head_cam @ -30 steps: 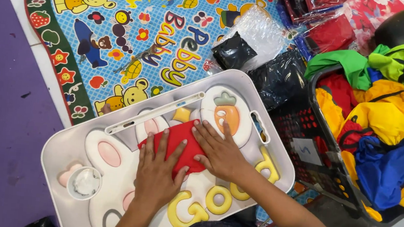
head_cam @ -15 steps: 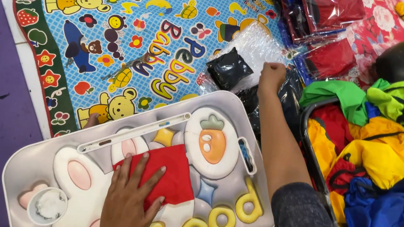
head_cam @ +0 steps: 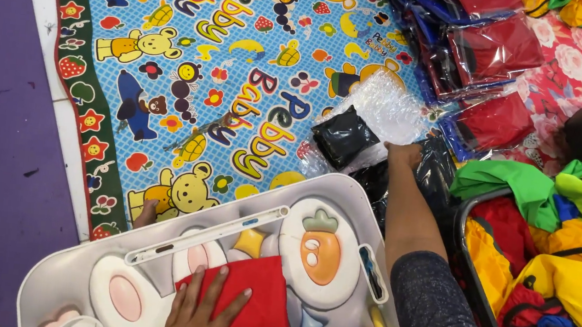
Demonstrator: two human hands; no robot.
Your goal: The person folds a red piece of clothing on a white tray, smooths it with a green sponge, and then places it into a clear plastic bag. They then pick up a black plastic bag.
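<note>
The left hand lies flat, fingers spread, on a folded red cloth, pressing it down without gripping it. The cloth rests on a white lap tray moulded with a rabbit and a carrot (the tray fills the lower middle of the view). Above the tray's right corner, the right hand reaches out over a heap of clear and black plastic bags; its fingers touch the plastic, but whether they have closed on a bag cannot be told, since the fingertips are hidden in the crinkled film. The two hands are well apart. Beyond the tray's far edge spreads a blue play mat printed with bears and fruit. To the tray's right stands a dark wire basket piled with yellow, green, red and blue cloths. Further off, past the plastic heap, lie bagged red and blue cloths.
</note>
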